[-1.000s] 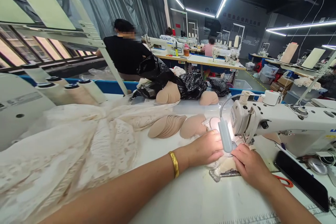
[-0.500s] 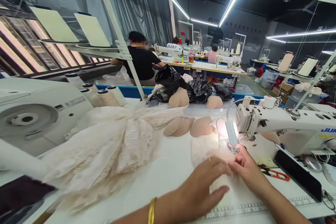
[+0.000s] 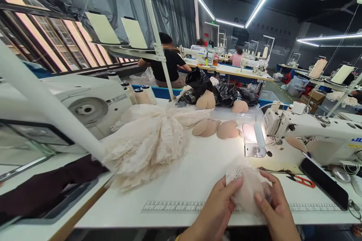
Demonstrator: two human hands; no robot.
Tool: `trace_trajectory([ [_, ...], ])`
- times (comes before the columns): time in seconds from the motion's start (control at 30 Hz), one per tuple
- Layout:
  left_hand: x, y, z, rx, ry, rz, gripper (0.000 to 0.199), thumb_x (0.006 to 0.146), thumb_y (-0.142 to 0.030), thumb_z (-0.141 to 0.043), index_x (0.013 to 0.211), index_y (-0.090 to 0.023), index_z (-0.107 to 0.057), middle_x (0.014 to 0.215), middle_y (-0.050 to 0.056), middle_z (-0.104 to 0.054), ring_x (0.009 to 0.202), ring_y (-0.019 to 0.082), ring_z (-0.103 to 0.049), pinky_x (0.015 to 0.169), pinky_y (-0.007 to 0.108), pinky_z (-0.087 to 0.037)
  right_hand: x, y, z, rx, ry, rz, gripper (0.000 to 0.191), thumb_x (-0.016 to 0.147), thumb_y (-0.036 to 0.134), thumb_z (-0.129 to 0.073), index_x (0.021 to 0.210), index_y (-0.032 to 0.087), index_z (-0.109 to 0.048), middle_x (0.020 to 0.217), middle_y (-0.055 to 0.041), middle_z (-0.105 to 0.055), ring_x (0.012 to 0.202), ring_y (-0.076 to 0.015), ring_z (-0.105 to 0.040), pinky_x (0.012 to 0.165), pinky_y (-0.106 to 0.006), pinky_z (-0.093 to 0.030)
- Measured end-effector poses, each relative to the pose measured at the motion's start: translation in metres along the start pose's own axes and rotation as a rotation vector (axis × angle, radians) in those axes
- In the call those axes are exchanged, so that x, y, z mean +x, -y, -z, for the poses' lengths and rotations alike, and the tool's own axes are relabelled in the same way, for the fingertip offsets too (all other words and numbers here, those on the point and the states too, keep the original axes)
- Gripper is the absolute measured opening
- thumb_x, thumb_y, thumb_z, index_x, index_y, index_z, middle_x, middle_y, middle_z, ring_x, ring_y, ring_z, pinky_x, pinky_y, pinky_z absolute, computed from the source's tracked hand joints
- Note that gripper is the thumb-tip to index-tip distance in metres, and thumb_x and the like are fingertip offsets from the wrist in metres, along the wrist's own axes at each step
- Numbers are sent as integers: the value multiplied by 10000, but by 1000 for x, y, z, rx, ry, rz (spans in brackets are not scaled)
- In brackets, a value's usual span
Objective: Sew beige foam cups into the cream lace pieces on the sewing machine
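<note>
Low in the head view, near the table's front edge, I hold a sheer cream lace piece (image 3: 246,186) between both hands. My left hand (image 3: 223,201) pinches its left side, thumb on top over the scalloped lace edge. On the other side my right hand (image 3: 273,199) grips the thin fabric, thumb in front and fingers behind. Both hands are closed on it; what lies under the folds is partly hidden. Just beyond them is the sewing machine (image 3: 313,128), its lamp (image 3: 259,134) shining near the needle plate (image 3: 253,150).
A heap of cream lace fabric (image 3: 147,143) lies left. Beige foam cups (image 3: 206,127) are stacked beyond the hands. Red-handled thread snips (image 3: 304,181) and a black phone (image 3: 324,182) lie right. A ruler (image 3: 172,207) marks the front edge. A person in black (image 3: 166,66) sits ahead.
My hands have come back from the needle area towards the front edge, and the fabric is now spread between them. The view has turned left, so the surroundings appear farther right.
</note>
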State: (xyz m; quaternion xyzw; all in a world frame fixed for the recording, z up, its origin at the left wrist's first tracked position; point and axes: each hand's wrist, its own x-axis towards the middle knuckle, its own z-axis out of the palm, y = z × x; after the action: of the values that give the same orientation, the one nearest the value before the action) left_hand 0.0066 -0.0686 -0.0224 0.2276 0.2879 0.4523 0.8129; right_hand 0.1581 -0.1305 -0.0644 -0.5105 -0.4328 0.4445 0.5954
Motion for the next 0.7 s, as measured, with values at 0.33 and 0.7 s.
trace_trajectory([
  [0.33, 0, -7, -13, -8, -90, 0, 373, 754, -384, -916, 984, -123, -781, 990, 129, -803, 959, 295, -752, 843, 331, -596, -8, -11, 3, -50, -150, 58, 653, 846, 583, -804, 1385, 288, -584, 1158, -72, -740, 1016, -257, -696, 969, -370, -542],
  [0.7, 3, -1, -14, 30, 19, -30, 425, 727, -395, -940, 1002, -105, -797, 962, 145, -803, 954, 311, -750, 910, 363, -580, -3, -15, 14, -37, -128, 89, 661, 883, 557, -780, 1425, 248, -559, 1110, -80, -749, 1000, -261, -719, 911, -363, -576],
])
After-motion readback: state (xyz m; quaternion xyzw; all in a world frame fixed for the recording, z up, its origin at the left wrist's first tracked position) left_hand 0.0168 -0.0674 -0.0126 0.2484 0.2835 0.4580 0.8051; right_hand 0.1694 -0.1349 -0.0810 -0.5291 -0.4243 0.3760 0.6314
